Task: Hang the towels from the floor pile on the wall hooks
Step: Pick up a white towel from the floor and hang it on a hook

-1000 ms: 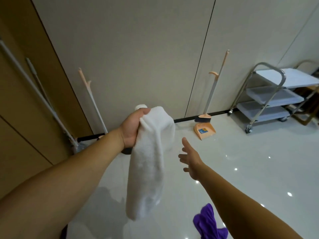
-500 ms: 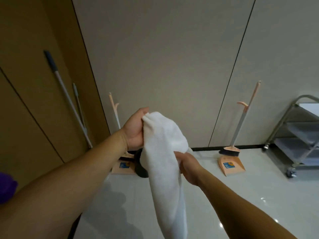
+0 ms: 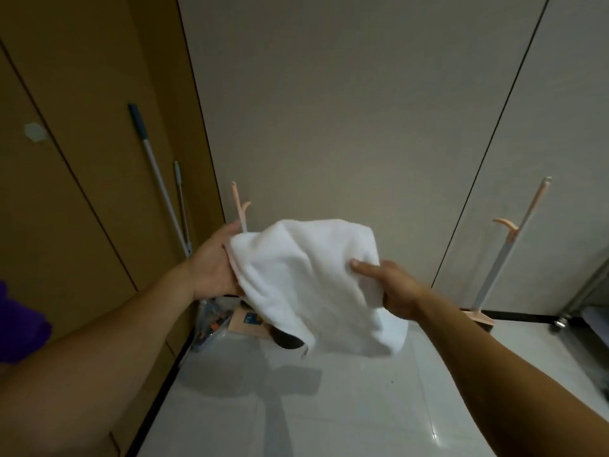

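A white towel [image 3: 306, 278] is stretched between both hands at chest height, sagging in the middle above the glossy floor. My left hand [image 3: 214, 265] grips its left edge, and my right hand [image 3: 392, 288] pinches its right side with the thumb on top. A small pale wall hook [image 3: 34, 132] sits on the brown panel at the far left, well above and left of the towel. A purple towel [image 3: 19, 324] shows at the left edge of the view.
Two mop poles [image 3: 158, 179] lean in the corner. A peach broom and dustpan [image 3: 242, 212] stands behind the towel, another peach broom [image 3: 507, 245] to the right. A metal cart [image 3: 590, 301] is at the right edge. The white tiled floor [image 3: 329, 407] lies below.
My right hand has pulled the towel's right side outward, spreading it from a hanging bunch into a wide sheet. The view has tilted up and turned left toward the brown wall.
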